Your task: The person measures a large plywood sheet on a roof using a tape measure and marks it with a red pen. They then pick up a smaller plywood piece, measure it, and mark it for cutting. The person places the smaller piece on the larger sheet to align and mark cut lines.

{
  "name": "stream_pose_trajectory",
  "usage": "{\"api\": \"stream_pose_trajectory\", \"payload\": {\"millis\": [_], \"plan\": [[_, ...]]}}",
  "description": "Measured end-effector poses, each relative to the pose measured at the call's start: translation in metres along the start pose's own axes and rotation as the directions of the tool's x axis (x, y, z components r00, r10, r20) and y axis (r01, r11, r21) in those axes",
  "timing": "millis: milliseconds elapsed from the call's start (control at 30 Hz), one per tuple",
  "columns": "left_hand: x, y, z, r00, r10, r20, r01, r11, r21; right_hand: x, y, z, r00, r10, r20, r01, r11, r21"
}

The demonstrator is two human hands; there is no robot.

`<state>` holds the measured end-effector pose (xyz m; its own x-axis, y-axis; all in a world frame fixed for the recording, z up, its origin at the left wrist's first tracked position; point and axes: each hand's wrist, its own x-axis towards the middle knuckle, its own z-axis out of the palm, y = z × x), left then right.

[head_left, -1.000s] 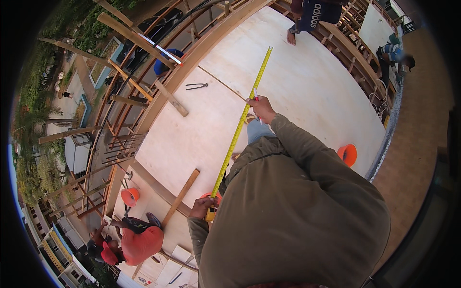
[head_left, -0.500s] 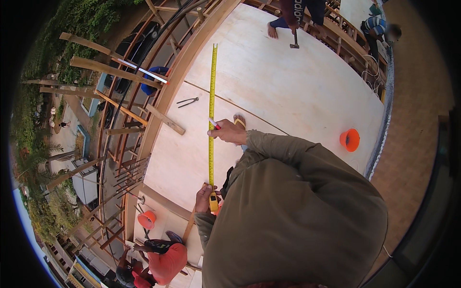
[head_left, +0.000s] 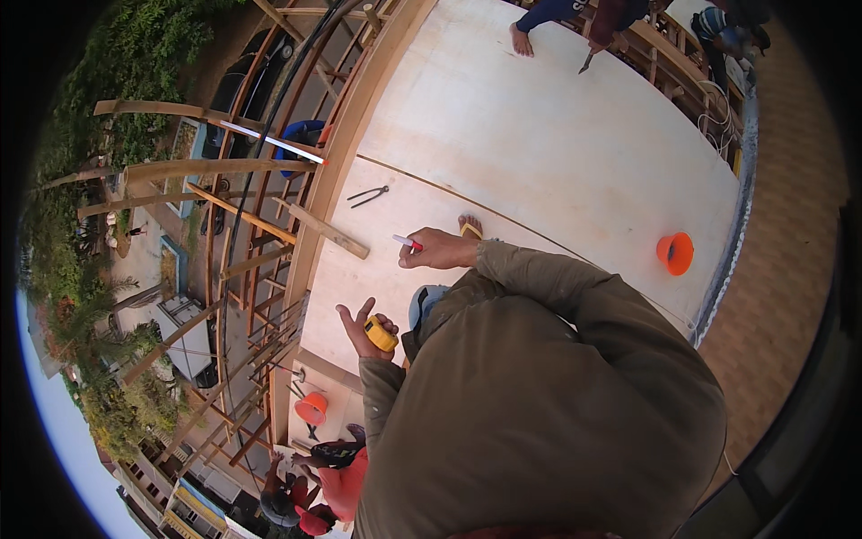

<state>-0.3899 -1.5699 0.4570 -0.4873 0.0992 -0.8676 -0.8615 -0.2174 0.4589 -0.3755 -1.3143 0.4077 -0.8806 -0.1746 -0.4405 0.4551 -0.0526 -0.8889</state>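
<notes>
Pincers (head_left: 381, 190) lie with handles spread on the nearer pale panel (head_left: 413, 207), and a wooden post (head_left: 334, 234) juts over that panel's edge, roughly between them and the left hand (head_left: 361, 332). On my feed the olive jacket (head_left: 539, 404) blocks much of the lower view, a sandalled foot (head_left: 470, 228) shows just beyond the right hand (head_left: 440, 250), and a timber frame (head_left: 215, 169) crowds the left side. A co-worker in a red shirt (head_left: 346, 485) is low at bottom left.

I see the yellow tape measure (head_left: 381, 333) in the left palm, held by the lower fingers while thumb and forefinger spread apart. The right hand pinches a red-and-white pen (head_left: 406, 242), its white end pointing left.

One orange bucket (head_left: 675, 254) stands at right, something dark inside that I cannot identify; what the second orange bucket (head_left: 311, 409) holds, near the red shirt, I cannot tell. White lettering marks a dark trouser leg (head_left: 552, 11), cut off by the top edge.
</notes>
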Motion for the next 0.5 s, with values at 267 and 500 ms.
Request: {"api": "stream_pose_trajectory", "payload": {"millis": [267,500], "plan": [[0.053,0.029,0.009,0.993,-0.116,0.026,0.114,0.989,0.094,0.009,-0.008,-0.016,0.990,0.085,-0.112,-0.089,0.996,-0.028],[0.127,0.098,0.037,0.947,-0.236,0.219,0.167,0.942,0.292,0.041,-0.033,-0.010,0.964,0.043,-0.262,-0.061,0.996,-0.062]]}}
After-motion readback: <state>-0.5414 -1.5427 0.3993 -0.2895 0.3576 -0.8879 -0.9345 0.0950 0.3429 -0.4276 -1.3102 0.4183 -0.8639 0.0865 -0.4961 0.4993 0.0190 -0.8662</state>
